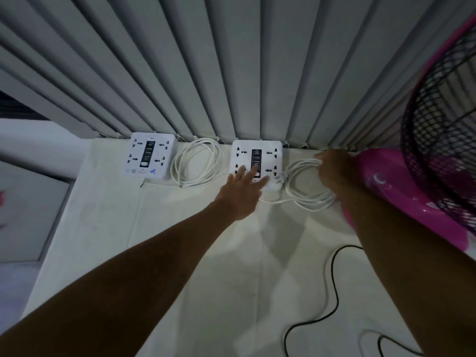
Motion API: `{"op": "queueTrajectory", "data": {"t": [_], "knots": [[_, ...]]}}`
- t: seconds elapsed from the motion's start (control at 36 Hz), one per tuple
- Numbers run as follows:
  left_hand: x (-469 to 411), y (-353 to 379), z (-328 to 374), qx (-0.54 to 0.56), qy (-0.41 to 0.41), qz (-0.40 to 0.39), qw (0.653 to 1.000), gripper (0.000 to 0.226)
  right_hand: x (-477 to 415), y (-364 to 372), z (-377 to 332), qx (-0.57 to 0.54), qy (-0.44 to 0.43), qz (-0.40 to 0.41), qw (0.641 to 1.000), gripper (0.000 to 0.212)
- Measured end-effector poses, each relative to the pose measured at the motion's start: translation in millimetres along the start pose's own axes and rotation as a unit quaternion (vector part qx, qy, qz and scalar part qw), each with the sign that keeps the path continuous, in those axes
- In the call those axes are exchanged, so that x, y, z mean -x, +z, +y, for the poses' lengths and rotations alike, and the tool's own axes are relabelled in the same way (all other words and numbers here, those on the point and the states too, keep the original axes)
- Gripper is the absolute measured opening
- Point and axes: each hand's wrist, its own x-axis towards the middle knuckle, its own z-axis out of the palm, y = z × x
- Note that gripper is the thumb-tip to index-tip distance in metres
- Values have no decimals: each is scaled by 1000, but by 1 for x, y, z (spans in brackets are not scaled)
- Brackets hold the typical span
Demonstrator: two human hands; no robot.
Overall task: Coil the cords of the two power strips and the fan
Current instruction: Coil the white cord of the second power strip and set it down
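Note:
Two white square power strips lie against the curtain. The left power strip [152, 155] has its white cord [197, 163] lying coiled beside it. My left hand [243, 193] rests flat, fingers spread, on the near edge of the right power strip [257, 157]. My right hand [332, 167] is closed on the far side of that strip's white coiled cord [306, 191], which lies in loops on the white surface [206, 253]. The pink fan [443, 155] stands at the right, and its black cord [332, 292] trails loose and winding across the surface.
A grey pleated curtain [206, 73] hangs along the back edge. The fan's pink base [386, 181] sits right beside my right forearm. A grey-framed panel [31, 215] lies lower at the left, beyond the surface's edge.

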Motion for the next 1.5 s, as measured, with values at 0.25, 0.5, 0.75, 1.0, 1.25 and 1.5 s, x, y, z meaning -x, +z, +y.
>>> {"op": "queueTrajectory", "data": {"t": [0.25,0.5,0.75,1.0,1.25,1.5], "knots": [[-5,-2,2,12,-8,-11,1000,52,12,19,10,-85,-75,158,981,31],[-8,-11,14,-3,-30,-24,999,50,83,57,5,80,-317,122,937,55],[-8,0,9,-10,-28,-8,1000,51,76,69,5,160,-250,60,953,67],[-8,3,9,-20,-27,5,999,52,57,62,-7,24,-256,112,960,50],[-8,1,3,17,-15,-22,1000,56,55,61,6,57,-192,-9,980,58],[18,-3,-4,5,27,-17,999,66,104,53,1,-34,-217,52,974,48]]}}
